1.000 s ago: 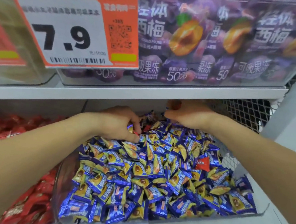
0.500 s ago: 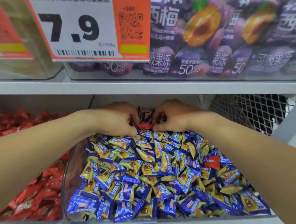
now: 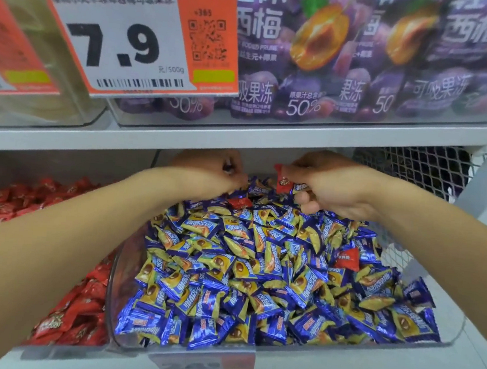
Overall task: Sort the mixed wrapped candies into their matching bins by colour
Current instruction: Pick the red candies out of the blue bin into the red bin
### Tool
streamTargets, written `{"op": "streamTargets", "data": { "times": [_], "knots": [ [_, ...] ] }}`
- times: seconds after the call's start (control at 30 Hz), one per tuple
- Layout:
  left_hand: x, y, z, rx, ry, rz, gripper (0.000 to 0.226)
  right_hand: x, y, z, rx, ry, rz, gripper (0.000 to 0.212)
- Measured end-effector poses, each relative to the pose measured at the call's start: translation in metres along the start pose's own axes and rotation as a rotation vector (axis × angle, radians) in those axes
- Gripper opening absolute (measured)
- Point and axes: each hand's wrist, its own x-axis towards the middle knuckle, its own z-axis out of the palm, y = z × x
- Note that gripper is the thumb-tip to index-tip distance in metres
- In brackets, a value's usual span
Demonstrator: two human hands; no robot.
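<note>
A clear bin (image 3: 457,332) on the lower shelf is heaped with blue-and-yellow wrapped candies (image 3: 257,275). My right hand (image 3: 334,190) is raised over the back of the heap and pinches a red wrapped candy (image 3: 282,180) together with a blue-and-yellow one. My left hand (image 3: 207,172) is at the back of the bin, its fingers curled around something small and dark that I cannot make out. Two stray red candies lie among the blue ones: one at the back (image 3: 239,203), another on the right (image 3: 348,258). The bin of red candies (image 3: 75,311) is to the left.
The upper shelf (image 3: 240,142) hangs low over my hands. It carries purple prune jelly pouches (image 3: 352,61) and an orange 7.9 price tag (image 3: 132,33). A white wire mesh panel (image 3: 422,169) stands at the back right of the blue bin.
My hands have drawn apart at the back of the bin. The right hand has lifted a red candy out of the blue heap. The camera has moved closer.
</note>
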Motion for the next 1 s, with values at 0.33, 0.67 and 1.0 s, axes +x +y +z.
{"op": "streamTargets", "data": {
  "times": [0.33, 0.67, 1.0],
  "knots": [
    [-0.041, -0.025, -0.018, 0.115, -0.07, 0.065, 0.017, -0.001, 0.0, 0.027, -0.604, 0.09, -0.16, 0.027],
    [-0.032, -0.015, -0.005, 0.114, 0.087, 0.115, 0.03, 0.022, -0.017, 0.038, -0.85, 0.127, -0.301, 0.016],
    [-0.047, 0.09, 0.036, -0.071, -0.001, 0.475, 0.025, -0.11, 0.01, -0.04, -1.052, 0.262, -0.272, 0.016]
  ]
}}
